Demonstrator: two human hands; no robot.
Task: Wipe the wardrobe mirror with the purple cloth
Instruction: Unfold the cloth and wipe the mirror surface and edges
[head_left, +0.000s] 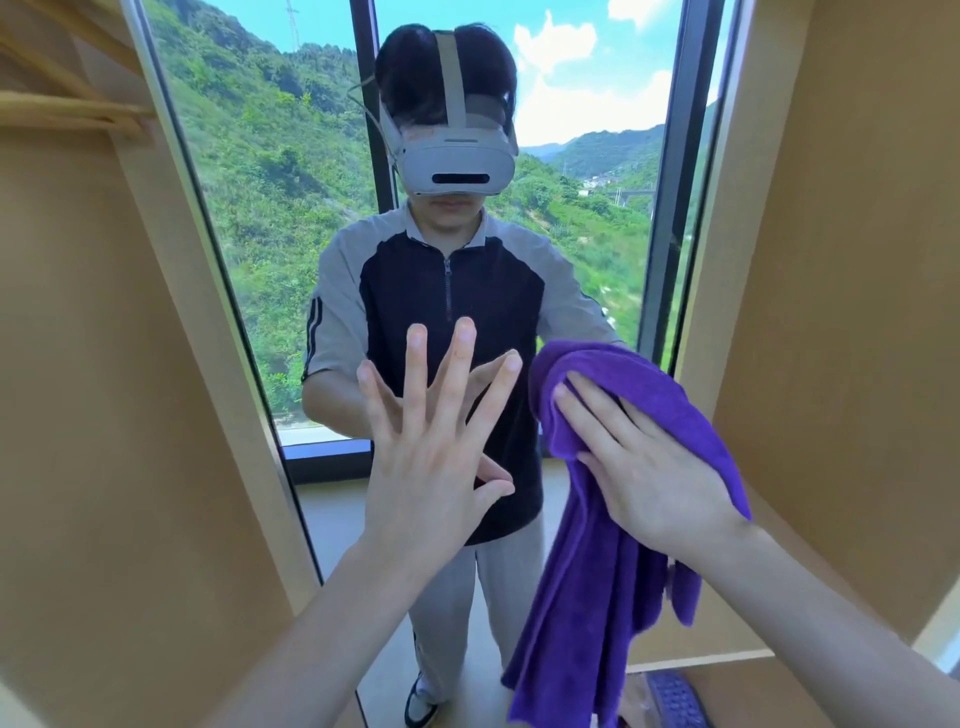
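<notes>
The wardrobe mirror (291, 218) fills the middle of the view, tall and narrow, and reflects a person with a headset and a window with green hills behind. My right hand (654, 467) lies flat with straight fingers on the purple cloth (597, 597) and presses it against the glass at the mirror's right side. The cloth's lower part hangs loose below my palm. My left hand (436, 457) is spread wide, its fingertips touching the glass at the mirror's middle.
Tan wooden wardrobe panels stand on both sides of the mirror: a left panel (104, 415) and a right panel (841, 312). Wooden rails (67, 111) cross the upper left corner. A blue patterned object (675, 696) lies low at the right.
</notes>
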